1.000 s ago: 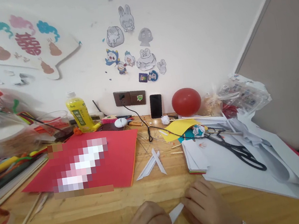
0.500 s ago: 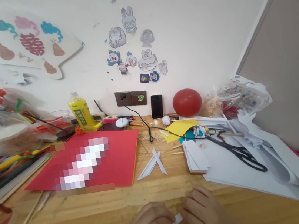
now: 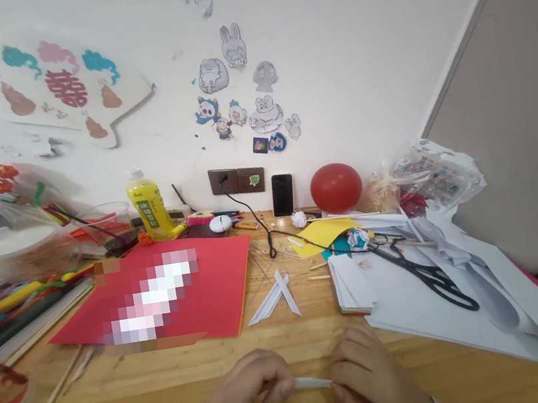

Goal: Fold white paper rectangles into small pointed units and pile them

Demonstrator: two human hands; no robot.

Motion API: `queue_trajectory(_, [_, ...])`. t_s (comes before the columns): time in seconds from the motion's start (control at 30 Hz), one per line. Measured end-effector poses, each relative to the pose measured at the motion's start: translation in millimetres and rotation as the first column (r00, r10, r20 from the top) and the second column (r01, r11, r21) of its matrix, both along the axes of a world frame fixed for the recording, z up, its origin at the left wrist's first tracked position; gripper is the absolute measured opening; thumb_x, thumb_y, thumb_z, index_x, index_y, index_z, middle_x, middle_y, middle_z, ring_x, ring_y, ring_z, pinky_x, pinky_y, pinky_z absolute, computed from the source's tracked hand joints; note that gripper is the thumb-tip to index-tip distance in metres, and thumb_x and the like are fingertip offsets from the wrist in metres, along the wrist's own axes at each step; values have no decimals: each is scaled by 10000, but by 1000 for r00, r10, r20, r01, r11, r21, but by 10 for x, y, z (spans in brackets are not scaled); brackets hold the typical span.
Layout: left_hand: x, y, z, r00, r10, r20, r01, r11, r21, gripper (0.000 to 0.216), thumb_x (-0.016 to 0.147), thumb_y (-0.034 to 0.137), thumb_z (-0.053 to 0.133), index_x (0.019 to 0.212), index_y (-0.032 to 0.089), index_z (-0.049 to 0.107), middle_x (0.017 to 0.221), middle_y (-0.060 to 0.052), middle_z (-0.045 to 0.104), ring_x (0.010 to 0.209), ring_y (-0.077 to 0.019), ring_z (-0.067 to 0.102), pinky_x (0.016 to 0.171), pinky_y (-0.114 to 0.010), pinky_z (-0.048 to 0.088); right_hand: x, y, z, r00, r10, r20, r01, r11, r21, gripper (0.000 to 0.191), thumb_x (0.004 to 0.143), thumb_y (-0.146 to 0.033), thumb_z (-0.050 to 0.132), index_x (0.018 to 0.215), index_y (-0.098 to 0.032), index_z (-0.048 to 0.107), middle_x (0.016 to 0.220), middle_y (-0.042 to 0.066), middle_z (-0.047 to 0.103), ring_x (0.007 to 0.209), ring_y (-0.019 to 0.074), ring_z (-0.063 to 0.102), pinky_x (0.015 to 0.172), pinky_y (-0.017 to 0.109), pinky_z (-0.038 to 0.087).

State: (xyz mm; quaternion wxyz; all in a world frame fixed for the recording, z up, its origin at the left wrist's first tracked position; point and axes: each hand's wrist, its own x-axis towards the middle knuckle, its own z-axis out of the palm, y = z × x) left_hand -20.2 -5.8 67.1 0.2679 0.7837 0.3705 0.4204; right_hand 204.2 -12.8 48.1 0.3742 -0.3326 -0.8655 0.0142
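Observation:
Close to the table's near edge, my left hand [image 3: 253, 399] pinches one end of a narrow folded strip of white paper [image 3: 313, 383]. My right hand [image 3: 371, 378] is closed on the strip's other end, so it stretches level between them just above the wood. Fingers cover both ends of the strip. Farther in on the table lie several folded white paper strips [image 3: 274, 298], crossing one another. To the right of these is a stack of small white paper slips [image 3: 351, 283].
Red paper sheets [image 3: 225, 282] lie on the left, partly blurred out. Scissors with black handles [image 3: 426, 275] rest on white sheets [image 3: 413, 321] at right. Along the wall stand a yellow drink bottle [image 3: 149, 206], a phone [image 3: 283, 195] and a red balloon [image 3: 336, 187]. A black cable [image 3: 253, 209] trails across.
My hands have drawn apart, the left one moving left, and more of the white paper strip shows between them. The view has shifted slightly.

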Motion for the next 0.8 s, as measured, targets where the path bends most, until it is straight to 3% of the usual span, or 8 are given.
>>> queue_trajectory(0.17, [-31, 112, -140, 990, 129, -58, -133, 988, -74, 129, 855, 198, 558, 761, 229, 640, 692, 32, 663, 609, -136, 638, 567, -181, 493, 32, 0, -20, 1000, -19, -19, 15, 981, -193, 416, 1051, -302, 218, 763, -200, 499, 668, 5, 564, 638, 151, 494, 632, 276, 389])
queue_trajectory(0.33, [8, 162, -185, 982, -22, -189, 2, 995, -104, 169, 763, 155, 545, 685, 212, 684, 627, 18, 666, 552, -135, 618, 546, -183, 463, 52, -19, -98, 999, -3, 53, 16, 967, -256, 478, 1055, -367, 187, 772, -205, 537, 698, 16, 589, 658, 157, 516, 637, 265, 418])
queue_trajectory(0.43, [13, 171, -192, 948, -59, -312, -10, 976, -217, 184, 755, 154, 534, 690, 197, 701, 634, 8, 670, 565, -137, 598, 539, -182, 425, 71, -20, -125, 1000, -17, -9, 13, 941, -339, 458, 1050, -393, 230, 776, -208, 546, 700, 13, 601, 674, 153, 549, 625, 247, 438])
queue_trajectory(0.6, [-29, 183, -236, 932, -271, -239, 97, 824, -558, 202, 816, 207, 515, 735, 182, 698, 593, 45, 607, 548, -110, 533, 511, -155, 374, 86, 7, -149, 997, -32, -70, 0, 913, -408, 469, 1041, -435, 259, 761, -208, 559, 705, 14, 619, 670, 147, 576, 611, 231, 457])
queue_trajectory(0.7, [-54, 196, -232, 930, -334, -152, 169, 759, -629, 278, 874, 297, 501, 712, 180, 695, 582, 39, 601, 531, -108, 527, 510, -156, 381, 97, 28, -136, 996, -36, -84, -3, 906, -424, 488, 1036, -459, 262, 747, -206, 563, 698, 16, 621, 674, 150, 583, 613, 234, 464])
queue_trajectory(0.8, [-56, 193, -138, 928, -360, -96, 226, 750, -622, 323, 908, 345, 477, 770, 182, 719, 624, 18, 647, 553, -125, 566, 548, -173, 418, 129, 43, -101, 996, -32, -82, -6, 903, -429, 509, 1029, -493, 254, 755, -206, 573, 692, 16, 629, 669, 150, 590, 614, 233, 471])
